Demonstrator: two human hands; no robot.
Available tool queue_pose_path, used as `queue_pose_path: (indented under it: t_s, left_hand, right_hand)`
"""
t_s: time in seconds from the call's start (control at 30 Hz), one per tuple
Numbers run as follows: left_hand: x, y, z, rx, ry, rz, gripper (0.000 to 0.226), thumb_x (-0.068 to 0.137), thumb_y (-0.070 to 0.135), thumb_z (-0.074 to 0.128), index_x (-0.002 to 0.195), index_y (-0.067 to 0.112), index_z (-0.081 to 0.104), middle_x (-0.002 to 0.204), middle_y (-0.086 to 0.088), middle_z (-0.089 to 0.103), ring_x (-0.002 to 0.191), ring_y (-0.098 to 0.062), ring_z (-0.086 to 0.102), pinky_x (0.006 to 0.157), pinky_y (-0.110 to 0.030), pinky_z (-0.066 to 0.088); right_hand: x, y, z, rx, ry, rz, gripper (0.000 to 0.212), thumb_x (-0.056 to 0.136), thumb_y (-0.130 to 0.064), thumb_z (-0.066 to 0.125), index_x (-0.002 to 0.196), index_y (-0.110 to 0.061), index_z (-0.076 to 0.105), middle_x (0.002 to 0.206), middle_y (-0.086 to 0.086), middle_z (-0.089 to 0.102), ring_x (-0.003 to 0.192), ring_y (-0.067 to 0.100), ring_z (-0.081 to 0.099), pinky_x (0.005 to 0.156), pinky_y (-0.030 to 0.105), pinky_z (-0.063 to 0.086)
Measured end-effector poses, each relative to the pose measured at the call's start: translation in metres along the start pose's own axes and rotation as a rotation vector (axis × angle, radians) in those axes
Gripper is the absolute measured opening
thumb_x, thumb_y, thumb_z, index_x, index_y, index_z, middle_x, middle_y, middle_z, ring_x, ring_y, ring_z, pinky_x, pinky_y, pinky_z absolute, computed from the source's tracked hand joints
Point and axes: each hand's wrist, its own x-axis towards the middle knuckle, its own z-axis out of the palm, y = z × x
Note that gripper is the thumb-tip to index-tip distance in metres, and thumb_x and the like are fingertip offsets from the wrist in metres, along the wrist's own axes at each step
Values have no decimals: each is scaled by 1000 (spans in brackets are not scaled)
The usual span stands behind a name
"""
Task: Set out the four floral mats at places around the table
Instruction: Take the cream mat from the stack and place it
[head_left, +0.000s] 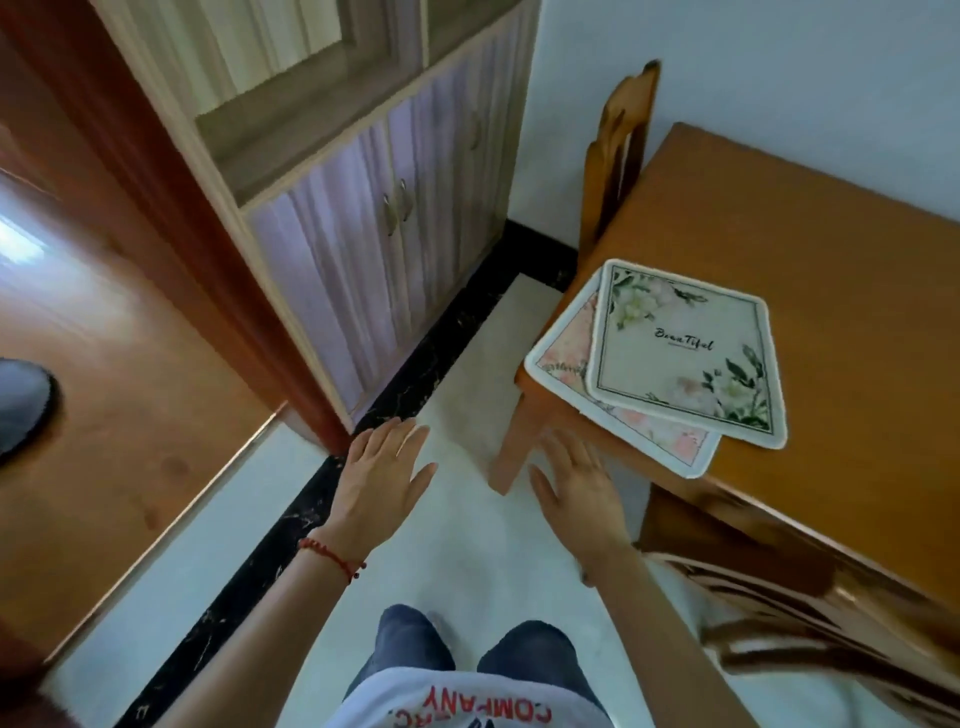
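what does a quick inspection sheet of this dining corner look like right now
surface: wooden table, bare apart from the mats at its near corner
job's things: green floral mat lies on top of a pink floral mat, which overhangs the corner; other mats cannot be made out
clutter: nothing seen
grips: left hand and right hand flat, fingers straight, over the floor, holding nothing
cables: nothing seen
surroundings: wooden chair at the table's far end, cabinet by the wall, another chair near right
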Motion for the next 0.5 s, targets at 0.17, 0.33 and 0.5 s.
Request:
queue_pose_path:
  t_s: [0.17, 0.33, 0.5]
  left_hand:
    - [45, 22, 14, 15, -13, 157, 70, 96, 48, 6, 109, 10, 63, 109, -7, 68, 104, -24, 61, 93, -33, 34]
    - [90, 59, 24, -58, 18, 265, 62, 96, 46, 13, 107, 8, 60, 104, -10, 68, 99, -25, 62, 87, -34, 43]
    - [133, 91, 34, -137, 77, 339, 49, 90, 44, 34, 111, 7, 58, 108, -13, 66, 104, -23, 53, 85, -34, 47]
  right_hand:
    - [1, 36, -13, -10, 134, 111, 35, 81, -28, 55, 113, -15, 56, 115, 11, 63, 105, 33, 60, 87, 43, 49]
    - [7, 79, -28, -61, 169, 227, 33, 81, -27, 59, 111, -11, 60, 115, 14, 63, 101, 35, 62, 79, 45, 52]
    - [23, 120, -45, -63, 189, 295, 40, 87, -37, 44, 114, -12, 60, 120, 13, 61, 108, 33, 59, 86, 44, 49]
